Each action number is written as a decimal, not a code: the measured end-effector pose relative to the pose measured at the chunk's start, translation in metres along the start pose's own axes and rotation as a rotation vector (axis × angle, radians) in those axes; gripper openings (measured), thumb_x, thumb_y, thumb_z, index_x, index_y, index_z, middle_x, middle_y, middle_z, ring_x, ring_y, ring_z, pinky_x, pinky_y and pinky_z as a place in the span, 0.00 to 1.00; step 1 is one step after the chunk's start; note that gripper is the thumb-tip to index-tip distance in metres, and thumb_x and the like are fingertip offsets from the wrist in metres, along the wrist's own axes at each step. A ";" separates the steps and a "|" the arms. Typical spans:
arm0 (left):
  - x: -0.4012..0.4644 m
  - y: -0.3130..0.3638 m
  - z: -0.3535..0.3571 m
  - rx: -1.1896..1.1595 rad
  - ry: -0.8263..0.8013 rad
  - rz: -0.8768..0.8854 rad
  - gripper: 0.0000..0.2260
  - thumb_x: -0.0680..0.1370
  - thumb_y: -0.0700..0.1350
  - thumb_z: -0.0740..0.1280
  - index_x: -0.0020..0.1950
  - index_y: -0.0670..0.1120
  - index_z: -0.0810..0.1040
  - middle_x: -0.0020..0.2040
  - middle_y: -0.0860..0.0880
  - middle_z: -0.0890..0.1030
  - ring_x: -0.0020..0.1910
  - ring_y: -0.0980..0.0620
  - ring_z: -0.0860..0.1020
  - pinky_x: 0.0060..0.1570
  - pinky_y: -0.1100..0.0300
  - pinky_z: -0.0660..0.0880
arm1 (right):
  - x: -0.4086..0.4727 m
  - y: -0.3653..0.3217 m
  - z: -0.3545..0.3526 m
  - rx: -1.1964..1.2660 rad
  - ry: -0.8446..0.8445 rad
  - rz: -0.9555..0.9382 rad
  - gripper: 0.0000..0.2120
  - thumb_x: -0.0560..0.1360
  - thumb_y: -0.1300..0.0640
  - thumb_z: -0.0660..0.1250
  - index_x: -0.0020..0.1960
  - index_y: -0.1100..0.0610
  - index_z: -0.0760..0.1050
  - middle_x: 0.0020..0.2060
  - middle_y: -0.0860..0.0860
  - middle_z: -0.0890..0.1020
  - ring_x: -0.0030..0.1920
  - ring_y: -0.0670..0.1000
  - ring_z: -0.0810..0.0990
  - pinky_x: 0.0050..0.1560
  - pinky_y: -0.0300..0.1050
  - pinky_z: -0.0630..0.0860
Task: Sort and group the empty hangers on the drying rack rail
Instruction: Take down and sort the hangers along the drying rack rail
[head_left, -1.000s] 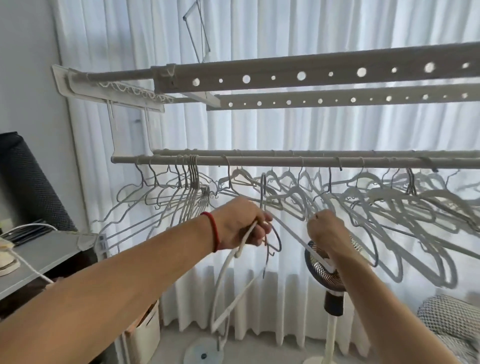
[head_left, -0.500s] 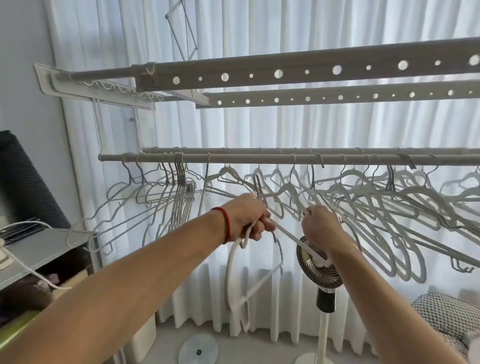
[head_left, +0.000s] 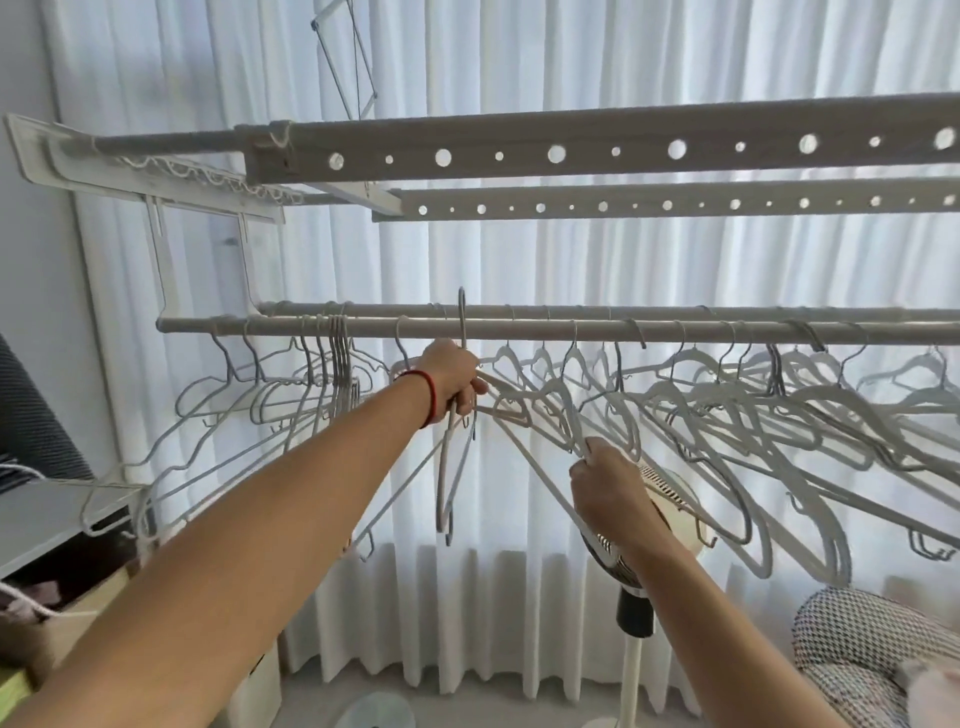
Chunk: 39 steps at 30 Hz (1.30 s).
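Both hands on hangers at the rack rail.
Left hand (head_left: 451, 382) fisted round a white hanger (head_left: 451, 467), hook poking above the rail (head_left: 519, 329); right hand (head_left: 605, 480) clamped on a slanted hanger arm (head_left: 535, 462). Tight hanger bunch (head_left: 337, 374) at left, loose hangers (head_left: 727, 405) spread right. Curtain (head_left: 519, 270) behind.

Your drying rack rail (head_left: 519, 328) running level across the white curtain, tight bunch of thin hangers (head_left: 340, 364) hooked near its left end, thicker pale hangers (head_left: 727, 400) spread and tangled along its right stretch, one hook (head_left: 461, 317) poking up above it.
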<state>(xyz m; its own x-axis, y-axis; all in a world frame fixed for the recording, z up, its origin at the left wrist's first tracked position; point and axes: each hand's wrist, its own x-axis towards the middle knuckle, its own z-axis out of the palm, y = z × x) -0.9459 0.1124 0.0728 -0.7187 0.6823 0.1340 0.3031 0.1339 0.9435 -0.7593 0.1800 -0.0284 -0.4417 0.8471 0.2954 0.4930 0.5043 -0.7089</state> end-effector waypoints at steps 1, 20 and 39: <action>0.005 -0.004 0.000 -0.011 -0.008 0.010 0.16 0.78 0.34 0.49 0.59 0.32 0.71 0.37 0.37 0.80 0.14 0.52 0.64 0.21 0.65 0.61 | -0.001 -0.001 0.001 0.003 0.005 -0.007 0.15 0.77 0.67 0.56 0.61 0.62 0.74 0.53 0.61 0.81 0.53 0.62 0.77 0.48 0.47 0.70; -0.035 -0.021 0.026 1.222 0.148 0.907 0.16 0.75 0.46 0.64 0.61 0.44 0.79 0.65 0.45 0.75 0.62 0.44 0.74 0.61 0.48 0.72 | 0.006 0.020 -0.062 -0.608 0.433 -0.097 0.17 0.78 0.65 0.65 0.66 0.61 0.74 0.52 0.57 0.79 0.55 0.57 0.78 0.58 0.52 0.76; -0.080 -0.032 0.054 1.098 0.125 0.903 0.10 0.76 0.48 0.61 0.46 0.46 0.81 0.44 0.47 0.81 0.48 0.45 0.79 0.46 0.53 0.76 | 0.027 0.016 -0.087 -0.565 0.289 -0.102 0.17 0.77 0.70 0.62 0.34 0.56 0.64 0.30 0.50 0.74 0.30 0.50 0.73 0.32 0.47 0.72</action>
<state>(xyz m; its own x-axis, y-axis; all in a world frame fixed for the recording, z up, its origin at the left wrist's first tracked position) -0.8647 0.0922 0.0162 -0.0533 0.7727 0.6326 0.9601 0.2138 -0.1804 -0.6979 0.2249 0.0243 -0.3262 0.7613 0.5604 0.8127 0.5286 -0.2450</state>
